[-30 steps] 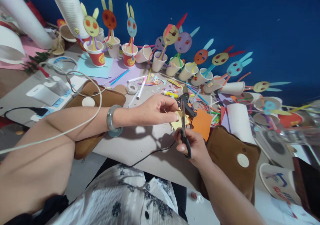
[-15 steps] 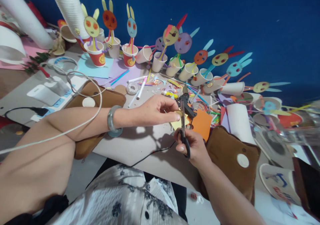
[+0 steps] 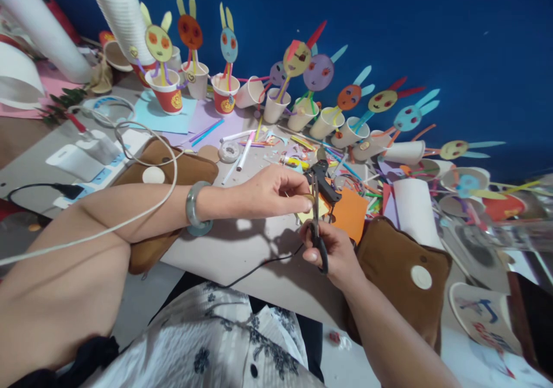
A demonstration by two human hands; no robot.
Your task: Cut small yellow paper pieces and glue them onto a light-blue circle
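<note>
My left hand (image 3: 276, 191) pinches a small yellowish piece of paper (image 3: 310, 199) between thumb and fingers; much of the piece is hidden by them. In my right hand (image 3: 330, 250) are black-handled scissors (image 3: 317, 218), blades pointing away from me and right beside the paper. Whether the blades are parted is hard to see. Behind the scissors lies a black glue gun (image 3: 325, 183), close to an orange sheet of paper (image 3: 349, 212) and a pale yellow sheet (image 3: 322, 207).
Paper cups bearing rabbit-faced figures, one a red cup (image 3: 167, 95), line the blue wall (image 3: 389, 25). Paper scraps and markers, including a white-and-pink marker (image 3: 245, 152), litter the middle. A brown cushion (image 3: 400, 278) sits right; a power strip (image 3: 106, 166) and white cable (image 3: 142, 215) are left.
Both hands stay almost in place, still holding the paper and scissors. The view has shifted very slightly.
</note>
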